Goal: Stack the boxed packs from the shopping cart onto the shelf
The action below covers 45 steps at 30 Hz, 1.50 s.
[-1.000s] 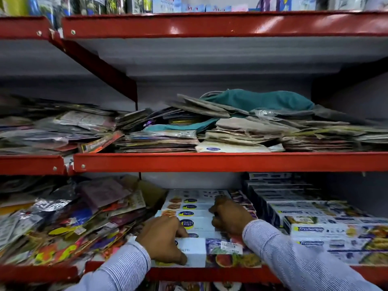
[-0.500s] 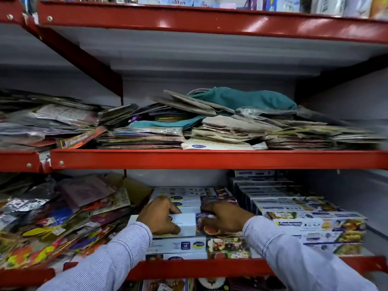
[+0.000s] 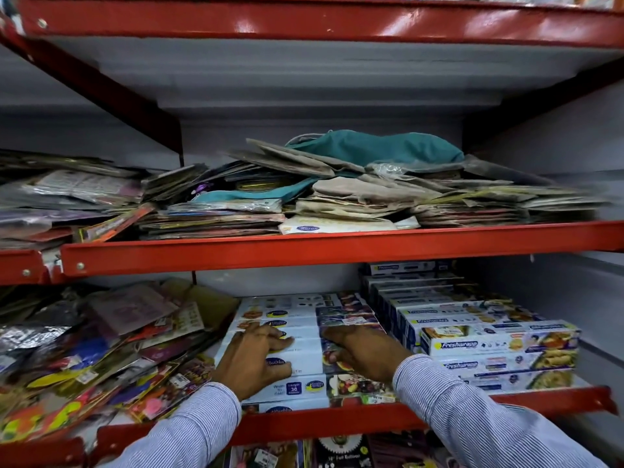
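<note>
Fingers (image 3: 270, 336) of both hands lie flat on the top box (image 3: 304, 347), gripping nothing. We judge it light, stiff, glossy (likely slippery); hold its long edges.

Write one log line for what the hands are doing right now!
stage: placing | left hand: flat on boxed pack | right hand: on same pack's right end | place: lower shelf, beside Freshwrapp boxes

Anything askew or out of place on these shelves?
Yes. The flat packets left of the boxed packs slump in a loose, tilted heap, and a teal cloth bag lies crumpled atop the middle shelf's piles. The boxes sit square.
</note>
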Available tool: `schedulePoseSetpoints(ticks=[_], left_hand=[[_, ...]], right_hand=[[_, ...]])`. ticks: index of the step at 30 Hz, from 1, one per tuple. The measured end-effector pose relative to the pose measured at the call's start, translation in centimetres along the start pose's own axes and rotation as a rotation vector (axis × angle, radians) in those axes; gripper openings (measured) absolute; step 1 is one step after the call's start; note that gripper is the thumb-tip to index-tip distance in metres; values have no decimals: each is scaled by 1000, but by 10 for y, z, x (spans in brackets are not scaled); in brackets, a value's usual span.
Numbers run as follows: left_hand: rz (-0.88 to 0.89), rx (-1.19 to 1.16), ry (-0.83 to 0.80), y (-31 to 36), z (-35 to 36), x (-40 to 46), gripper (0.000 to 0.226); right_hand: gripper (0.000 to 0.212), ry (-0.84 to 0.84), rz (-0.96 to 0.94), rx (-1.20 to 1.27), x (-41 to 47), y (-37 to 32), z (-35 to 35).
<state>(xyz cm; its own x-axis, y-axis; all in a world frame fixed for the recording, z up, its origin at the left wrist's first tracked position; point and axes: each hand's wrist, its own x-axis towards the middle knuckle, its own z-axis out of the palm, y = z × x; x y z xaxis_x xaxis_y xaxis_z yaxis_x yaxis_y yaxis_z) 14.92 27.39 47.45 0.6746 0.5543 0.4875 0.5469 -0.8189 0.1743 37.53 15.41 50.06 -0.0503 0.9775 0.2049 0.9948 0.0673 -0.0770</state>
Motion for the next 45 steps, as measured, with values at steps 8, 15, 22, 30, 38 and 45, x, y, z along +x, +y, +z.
schedulePoseSetpoints(ticks=[8, 15, 22, 30, 38, 45], left_hand=[[25, 45, -13, -11, 11, -9, 66], [55, 157, 38, -11, 21, -16, 57], [40, 272, 23, -2, 20, -19, 54], [5, 419, 95, 16, 15, -36, 65], [-119, 422, 71, 14, 30, -61, 76], [-140, 397, 63, 11, 35, -62, 79]], right_hand=[[50, 40, -25, -25, -3, 0, 8], [56, 103, -56, -160, -9, -7, 21], [67, 128, 24, -178, -7, -11, 33], [67, 391, 208, -197, -23, -28, 49], [76, 475, 313, -213, -36, -22, 76], [79, 476, 297, -217, -31, -16, 84]])
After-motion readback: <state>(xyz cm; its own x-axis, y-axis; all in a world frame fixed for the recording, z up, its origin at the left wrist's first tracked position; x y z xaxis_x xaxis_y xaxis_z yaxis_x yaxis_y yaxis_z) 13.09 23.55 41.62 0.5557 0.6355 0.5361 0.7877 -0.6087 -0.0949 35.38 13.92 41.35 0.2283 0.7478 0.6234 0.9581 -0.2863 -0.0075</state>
